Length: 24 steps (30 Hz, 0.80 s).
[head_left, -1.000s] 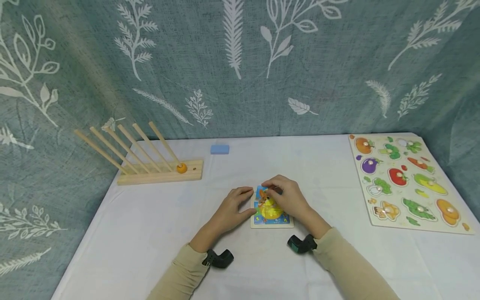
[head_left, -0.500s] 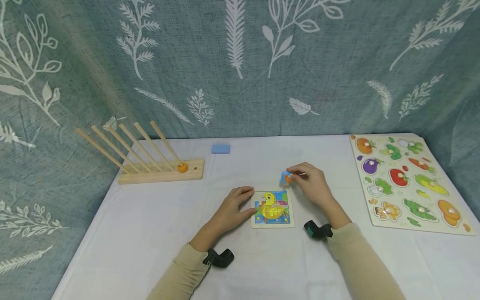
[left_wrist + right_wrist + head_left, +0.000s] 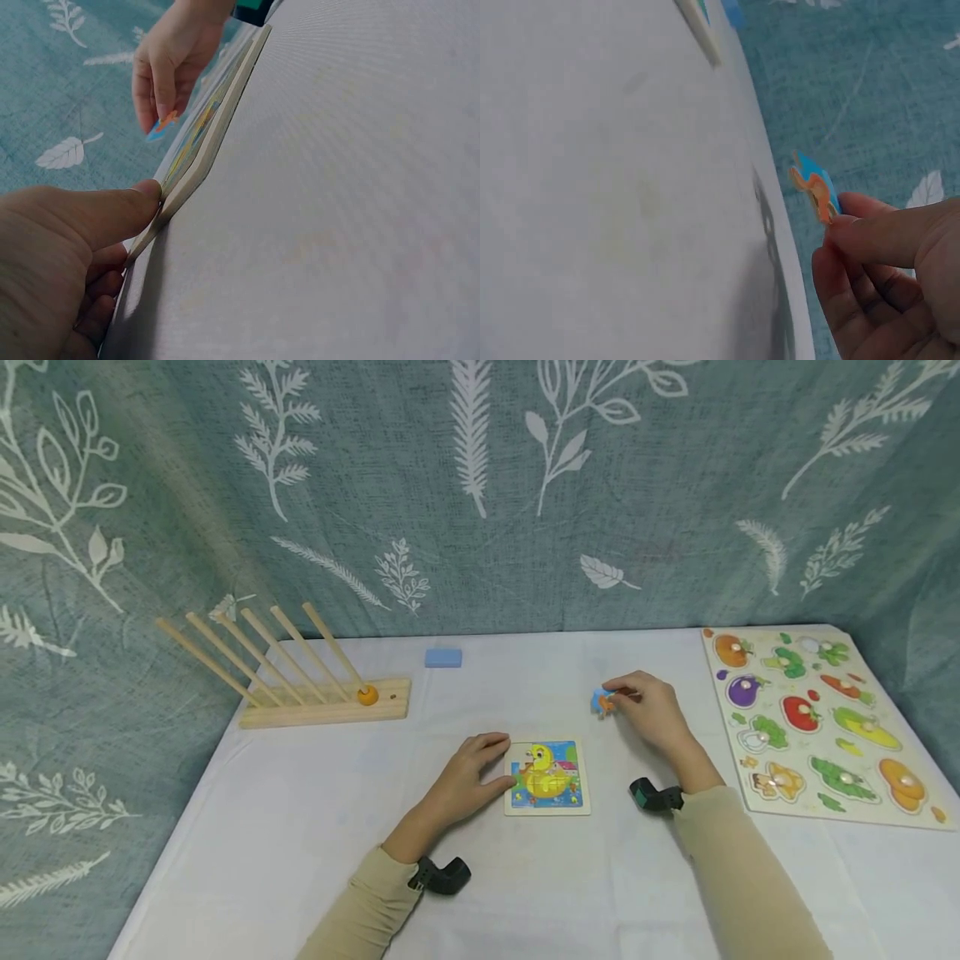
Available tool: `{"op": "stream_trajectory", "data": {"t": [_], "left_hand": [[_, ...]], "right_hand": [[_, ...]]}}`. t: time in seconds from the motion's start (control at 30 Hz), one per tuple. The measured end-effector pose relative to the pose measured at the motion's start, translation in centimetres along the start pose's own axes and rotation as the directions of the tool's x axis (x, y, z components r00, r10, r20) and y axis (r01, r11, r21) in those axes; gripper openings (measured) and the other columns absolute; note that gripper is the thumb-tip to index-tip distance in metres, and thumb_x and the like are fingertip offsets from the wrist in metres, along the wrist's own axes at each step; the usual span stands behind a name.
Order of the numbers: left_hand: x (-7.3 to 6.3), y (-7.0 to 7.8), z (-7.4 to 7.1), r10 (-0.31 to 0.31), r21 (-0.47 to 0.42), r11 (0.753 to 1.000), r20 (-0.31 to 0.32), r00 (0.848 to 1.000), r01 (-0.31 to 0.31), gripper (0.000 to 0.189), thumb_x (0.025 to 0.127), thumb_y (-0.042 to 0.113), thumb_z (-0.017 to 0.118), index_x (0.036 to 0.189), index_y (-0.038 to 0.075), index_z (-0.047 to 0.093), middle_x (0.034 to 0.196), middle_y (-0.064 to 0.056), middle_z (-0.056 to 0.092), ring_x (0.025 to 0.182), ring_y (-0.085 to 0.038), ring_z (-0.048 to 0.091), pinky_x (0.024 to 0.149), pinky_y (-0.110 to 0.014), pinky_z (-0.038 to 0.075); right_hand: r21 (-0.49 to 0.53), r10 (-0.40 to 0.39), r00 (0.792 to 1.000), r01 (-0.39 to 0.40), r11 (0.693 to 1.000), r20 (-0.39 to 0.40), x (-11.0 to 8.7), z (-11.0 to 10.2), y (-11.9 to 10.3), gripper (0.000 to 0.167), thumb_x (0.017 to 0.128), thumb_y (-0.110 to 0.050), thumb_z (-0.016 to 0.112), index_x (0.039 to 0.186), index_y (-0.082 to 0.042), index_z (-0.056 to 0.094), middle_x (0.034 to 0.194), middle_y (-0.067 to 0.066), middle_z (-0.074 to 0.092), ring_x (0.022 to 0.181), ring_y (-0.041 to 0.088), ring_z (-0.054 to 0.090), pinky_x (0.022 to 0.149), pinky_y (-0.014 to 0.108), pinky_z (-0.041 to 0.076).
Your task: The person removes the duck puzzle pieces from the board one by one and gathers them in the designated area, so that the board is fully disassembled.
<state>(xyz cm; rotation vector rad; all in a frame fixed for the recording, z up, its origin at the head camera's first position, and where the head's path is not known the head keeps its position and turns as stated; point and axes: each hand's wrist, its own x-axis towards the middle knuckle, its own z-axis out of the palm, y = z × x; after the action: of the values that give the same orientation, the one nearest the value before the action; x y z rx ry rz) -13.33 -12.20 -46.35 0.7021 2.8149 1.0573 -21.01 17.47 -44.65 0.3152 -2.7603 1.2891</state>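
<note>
A small square jigsaw puzzle (image 3: 546,781) with a yellow duck picture in a pale wooden tray lies flat on the white cloth. Its upper left part shows pale, bare wood. My left hand (image 3: 470,777) grips the tray's left side, its thumb (image 3: 127,214) over the rim and a fingertip at the upper left corner. Right of and beyond the puzzle, my right hand (image 3: 654,710) pinches a jigsaw piece (image 3: 602,702), blue with orange, between thumb and forefinger. In the right wrist view the piece (image 3: 817,189) is tilted, its edge showing; its lower part is hidden by the fingers.
A wooden rack (image 3: 322,714) with several slanting pegs and an orange bead (image 3: 367,695) stands at the left. A blue block (image 3: 443,658) lies near the back edge. A vegetable peg puzzle board (image 3: 821,727) lies at the right. A patterned curtain (image 3: 480,502) hangs behind.
My right hand has lifted the blue and orange piece off the puzzle and carried it right and away. The duck picture beneath is now uncovered. My left hand stays at the tray.
</note>
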Motion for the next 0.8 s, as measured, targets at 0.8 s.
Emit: {"op": "stream_trajectory", "data": {"t": [0.8], "left_hand": [[-0.1,0.0,0.1,-0.011,0.003,1.000,0.001,1.000,0.011,0.058,0.086,0.026,0.070,0.133,-0.002,0.052,0.138,-0.011,0.049,0.131,-0.027,0.043,0.110,-0.041,0.038]], "right_hand": [[-0.090,0.065,0.987,-0.052,0.995,0.149,2.8,-0.1,1.4,0.021,0.093,-0.006,0.057,0.111,-0.002,0.069,0.115,0.018,0.062,0.107,0.033,0.057,0.093,0.048,0.047]]}}
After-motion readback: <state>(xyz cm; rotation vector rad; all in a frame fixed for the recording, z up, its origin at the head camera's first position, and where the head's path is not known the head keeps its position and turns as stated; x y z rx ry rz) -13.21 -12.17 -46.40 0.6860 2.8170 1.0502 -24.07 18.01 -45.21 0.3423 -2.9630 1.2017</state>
